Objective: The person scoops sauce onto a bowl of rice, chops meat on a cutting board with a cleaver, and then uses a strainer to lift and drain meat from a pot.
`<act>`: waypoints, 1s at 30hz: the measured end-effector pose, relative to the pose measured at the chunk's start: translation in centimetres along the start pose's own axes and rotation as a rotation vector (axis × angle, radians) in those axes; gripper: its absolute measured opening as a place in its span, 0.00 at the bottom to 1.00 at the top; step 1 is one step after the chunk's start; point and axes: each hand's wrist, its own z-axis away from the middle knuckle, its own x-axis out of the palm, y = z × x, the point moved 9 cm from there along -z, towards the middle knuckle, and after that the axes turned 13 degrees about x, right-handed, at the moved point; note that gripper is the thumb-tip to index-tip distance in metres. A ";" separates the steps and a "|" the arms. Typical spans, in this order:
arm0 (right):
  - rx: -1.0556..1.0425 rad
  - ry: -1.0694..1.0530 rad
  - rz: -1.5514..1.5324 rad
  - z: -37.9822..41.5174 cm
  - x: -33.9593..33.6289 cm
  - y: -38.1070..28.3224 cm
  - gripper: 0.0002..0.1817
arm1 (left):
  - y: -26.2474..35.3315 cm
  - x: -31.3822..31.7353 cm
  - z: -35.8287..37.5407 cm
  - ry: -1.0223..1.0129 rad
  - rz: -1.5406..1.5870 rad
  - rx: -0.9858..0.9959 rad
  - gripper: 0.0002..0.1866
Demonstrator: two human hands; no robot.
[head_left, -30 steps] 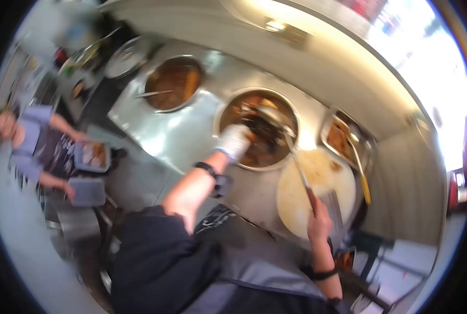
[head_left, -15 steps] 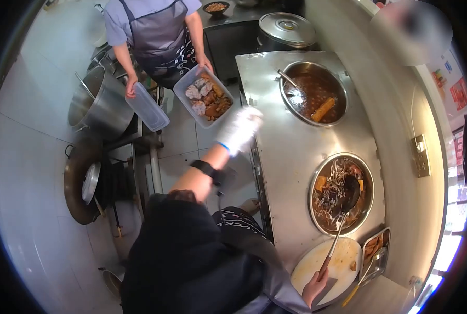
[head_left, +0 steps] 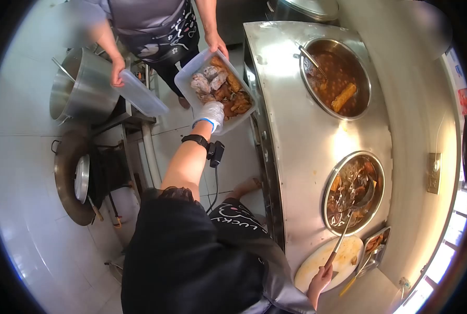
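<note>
My left hand, in a clear plastic glove, reaches over the near side of a translucent plastic container. The container has coated white pieces and brown braised pieces in it. My fingertips lie against the food and are mostly hidden, so their grip does not show. My right hand is wrapped round the wooden handle of a ladle. Its dark bowl sits partly sunk in the near pot of brown broth and food. A co-worker's hand holds the container; their other hand holds its lid.
A second broth pot with a spoon is set into the steel counter. Beside my right hand are a round cutting board and a metal tray. A wok and a tall stockpot stand left.
My left hand has moved left from beside the container to the food in it. The ladle's bowl sits lower in the broth. The view has shifted.
</note>
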 end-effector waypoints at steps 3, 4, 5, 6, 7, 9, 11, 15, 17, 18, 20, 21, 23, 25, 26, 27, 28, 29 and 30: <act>0.056 -0.017 -0.040 0.5 0.8 0.7 0.21 | 0.7 1.6 -1.0 0.147 -0.076 0.109 0.14; -0.052 0.051 -0.017 0.9 1.0 -0.3 0.17 | 3.6 -0.1 -0.4 0.152 -0.098 0.163 0.19; -0.048 0.057 -0.012 0.5 1.2 0.7 0.17 | 4.4 0.3 -0.7 0.147 -0.092 0.166 0.19; -0.007 0.036 -0.008 0.2 1.4 2.5 0.15 | 5.0 0.5 -1.2 0.186 -0.033 0.192 0.21; 0.036 0.013 -0.001 0.2 1.6 3.1 0.13 | 5.9 0.2 -1.4 0.222 0.027 0.214 0.23; 0.097 -0.017 -0.044 0.7 1.8 2.5 0.11 | 6.5 0.7 -2.2 0.141 -0.020 0.145 0.27; 0.158 -0.053 -0.086 1.2 2.5 1.6 0.10 | 5.4 2.0 -3.3 0.060 0.009 0.032 0.26; 0.193 -0.017 -0.083 2.4 3.2 -0.8 0.11 | 4.3 2.8 -4.3 0.075 -0.018 0.010 0.21; 0.200 -0.017 -0.087 3.0 3.3 -1.2 0.10 | 4.2 2.9 -4.0 0.051 -0.045 0.012 0.22; 0.173 0.000 -0.086 3.0 3.2 -0.9 0.13 | 4.3 3.2 -3.9 0.026 -0.055 0.030 0.22; 0.149 0.025 -0.100 3.0 2.6 -0.4 0.15 | 4.8 3.8 -3.5 0.006 -0.070 0.062 0.21; 0.146 -0.020 -0.129 2.9 3.0 -0.5 0.12 | 4.8 4.3 -3.3 0.014 -0.065 0.045 0.20; 0.144 -0.046 -0.174 3.1 3.4 -0.1 0.10 | 5.3 5.4 -3.6 0.026 -0.058 0.052 0.20; 0.204 -0.064 -0.271 3.7 3.4 -0.6 0.14 | 4.7 6.3 -3.7 0.036 -0.060 -0.044 0.20; 0.205 -0.047 -0.275 3.7 3.2 0.2 0.14 | 5.1 6.6 -3.6 0.021 -0.025 -0.028 0.21; 0.210 -0.036 -0.297 3.6 3.3 1.3 0.14 | 5.6 7.0 -3.3 0.018 -0.020 -0.014 0.21; 0.216 -0.027 -0.321 3.8 3.4 2.1 0.13 | 6.0 7.4 -3.1 0.014 0.033 -0.022 0.23; 0.220 -0.018 -0.332 4.2 3.4 2.2 0.13 | 6.3 7.4 -2.7 0.012 0.083 -0.029 0.25; 0.212 -0.010 -0.351 4.7 3.6 1.9 0.12 | 6.5 7.8 -2.8 0.022 0.115 -0.007 0.27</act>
